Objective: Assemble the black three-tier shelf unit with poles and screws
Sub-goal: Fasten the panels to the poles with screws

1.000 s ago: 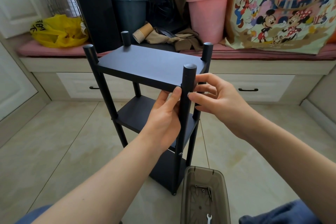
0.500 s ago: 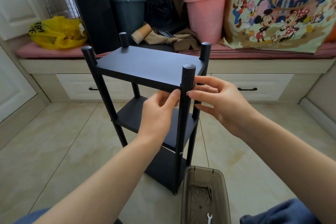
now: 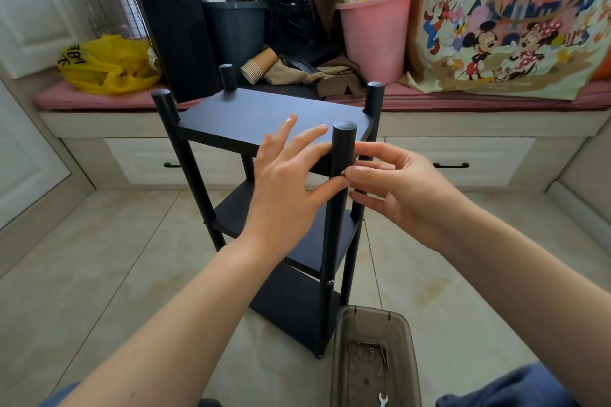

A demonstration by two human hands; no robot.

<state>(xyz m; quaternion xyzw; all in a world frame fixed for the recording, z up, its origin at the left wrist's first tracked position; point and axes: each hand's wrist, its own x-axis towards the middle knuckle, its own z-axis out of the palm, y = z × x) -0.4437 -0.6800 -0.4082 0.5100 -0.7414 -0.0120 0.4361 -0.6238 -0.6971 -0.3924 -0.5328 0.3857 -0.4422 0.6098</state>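
Observation:
The black three-tier shelf unit (image 3: 264, 116) stands upright on the tiled floor, with four black poles rising past its top board. My left hand (image 3: 284, 185) is spread at the front edge of the top board, fingers straight, its thumb tip touching the near right pole (image 3: 342, 145). My right hand (image 3: 400, 182) comes in from the right, and its curled fingers pinch that same pole just below the top board. Whatever small part may lie between those fingertips is hidden. A screw head (image 3: 330, 282) shows lower on this pole.
A brown translucent box (image 3: 340, 357) sits on the floor at the shelf's near right foot, holding small hardware and a little wrench (image 3: 382, 401). Behind, a cushioned bench (image 3: 99, 102) carries a pink bucket (image 3: 373, 36), a yellow bag (image 3: 105, 66), a black panel (image 3: 175, 30) and a cartoon tote (image 3: 509, 20).
My left hand has let go of the near right pole and opened, its fingers now up over the top board's edge. My right hand's fingers have curled in onto the pole.

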